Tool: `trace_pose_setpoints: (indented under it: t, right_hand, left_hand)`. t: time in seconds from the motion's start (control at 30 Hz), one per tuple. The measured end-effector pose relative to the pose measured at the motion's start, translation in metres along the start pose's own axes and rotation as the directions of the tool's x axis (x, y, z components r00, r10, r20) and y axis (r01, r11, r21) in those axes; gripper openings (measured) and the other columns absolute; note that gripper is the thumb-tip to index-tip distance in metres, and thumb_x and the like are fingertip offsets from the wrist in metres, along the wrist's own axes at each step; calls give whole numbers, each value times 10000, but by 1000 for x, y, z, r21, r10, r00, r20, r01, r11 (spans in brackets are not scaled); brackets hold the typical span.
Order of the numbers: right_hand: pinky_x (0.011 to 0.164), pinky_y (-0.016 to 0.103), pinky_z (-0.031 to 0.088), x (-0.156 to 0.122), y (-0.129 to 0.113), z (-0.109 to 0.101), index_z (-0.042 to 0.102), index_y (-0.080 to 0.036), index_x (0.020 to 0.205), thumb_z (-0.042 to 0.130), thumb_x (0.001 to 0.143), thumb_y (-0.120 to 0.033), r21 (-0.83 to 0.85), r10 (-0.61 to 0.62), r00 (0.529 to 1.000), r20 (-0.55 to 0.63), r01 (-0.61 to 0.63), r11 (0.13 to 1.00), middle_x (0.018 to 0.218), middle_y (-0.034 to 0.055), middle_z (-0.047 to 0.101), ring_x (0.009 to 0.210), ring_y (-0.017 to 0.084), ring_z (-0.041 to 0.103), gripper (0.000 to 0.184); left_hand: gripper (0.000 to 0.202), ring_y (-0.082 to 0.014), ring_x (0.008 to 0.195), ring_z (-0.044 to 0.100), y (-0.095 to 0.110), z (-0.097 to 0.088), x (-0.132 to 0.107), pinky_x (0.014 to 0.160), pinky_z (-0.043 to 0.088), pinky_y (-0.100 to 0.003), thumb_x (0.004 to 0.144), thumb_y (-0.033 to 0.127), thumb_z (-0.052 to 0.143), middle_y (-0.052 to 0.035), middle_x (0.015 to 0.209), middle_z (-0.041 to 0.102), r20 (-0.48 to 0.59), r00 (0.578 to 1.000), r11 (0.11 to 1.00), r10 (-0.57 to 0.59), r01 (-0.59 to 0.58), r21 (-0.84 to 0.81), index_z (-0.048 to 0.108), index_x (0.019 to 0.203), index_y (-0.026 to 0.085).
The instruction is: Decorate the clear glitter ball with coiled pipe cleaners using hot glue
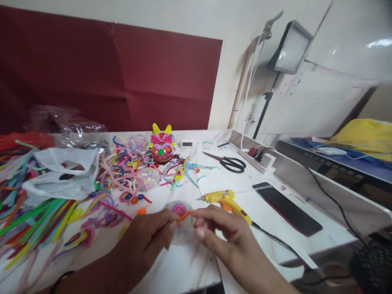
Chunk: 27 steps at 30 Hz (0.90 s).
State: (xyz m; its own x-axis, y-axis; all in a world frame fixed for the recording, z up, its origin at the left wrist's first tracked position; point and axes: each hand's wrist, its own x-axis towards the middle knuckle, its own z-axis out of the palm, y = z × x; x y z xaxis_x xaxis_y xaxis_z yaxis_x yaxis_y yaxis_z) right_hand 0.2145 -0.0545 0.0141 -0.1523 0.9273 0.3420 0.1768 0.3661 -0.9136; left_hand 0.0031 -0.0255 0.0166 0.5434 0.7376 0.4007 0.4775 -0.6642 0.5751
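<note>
A short orange pipe cleaner (185, 216) is stretched between my two hands. My left hand (150, 232) is closed, pinching one end between thumb and forefinger. At the other end, the fingers of my right hand (226, 230) are bent round its tip, with the thumb a little lower. Just behind and below the pipe cleaner lies a clear round plastic piece (179, 237) with a pink and purple coil (180, 209) on it. My hands partly cover this piece. A yellow hot glue gun (223, 198) lies beyond my right hand, its nozzle pointing left.
Loose pipe cleaners (39, 220) and a white plastic bag (64, 171) fill the left side. A colourful animal-face mask (163, 147) stands at the back beside a small digital clock (186, 143). Black-handled scissors (229, 162) and a dark phone (288, 208) lie to the right.
</note>
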Motion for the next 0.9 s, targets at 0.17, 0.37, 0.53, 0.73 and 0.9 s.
trace_pose_setpoints:
  t: [0.17,0.37,0.53,0.73,0.9]
  right_hand:
    - [654,252,478,-3,-3,28,733,-235,696,690,837,-356,194,-67,992,-103,86,977,755,17,622,728,152,588,191]
    - [763,259,521,-14,-9,-8,634,-257,832,627,906,-401,398,93,981,-173,-17,917,797,-3,717,778,139,656,161]
    - [492,202,455,-4,-16,-39,659,-252,844,621,907,-394,28,37,998,-58,-35,999,637,-40,616,514,101,555,160]
    - [563,235,439,5,17,-15,664,-192,902,527,946,-152,-582,-417,899,135,412,701,728,23,612,633,134,595,149]
    - [553,249,434,-2,42,6,630,-153,978,509,934,-74,-666,-518,831,204,505,548,748,42,595,632,142,562,150]
  left_hand:
    - [436,-103,496,536,32,8,-1,503,408,-201,1002,402,367,38,541,567,108,989,961,-100,124,-246,507,637,209]
    - [361,-156,679,671,36,8,-5,629,527,-240,992,416,379,-27,773,713,204,972,888,-116,193,-416,621,827,205]
    - [233,-142,668,631,-11,-2,14,618,494,-232,942,302,455,-3,754,681,-111,983,973,-143,119,-200,645,874,186]
    - [171,-149,723,622,-46,12,31,663,495,-249,904,272,509,-24,841,661,-130,986,982,-102,79,-171,648,918,173]
    - [184,-174,864,626,-51,18,22,748,521,-269,894,235,519,-55,962,643,-97,995,981,-29,10,-193,676,975,183]
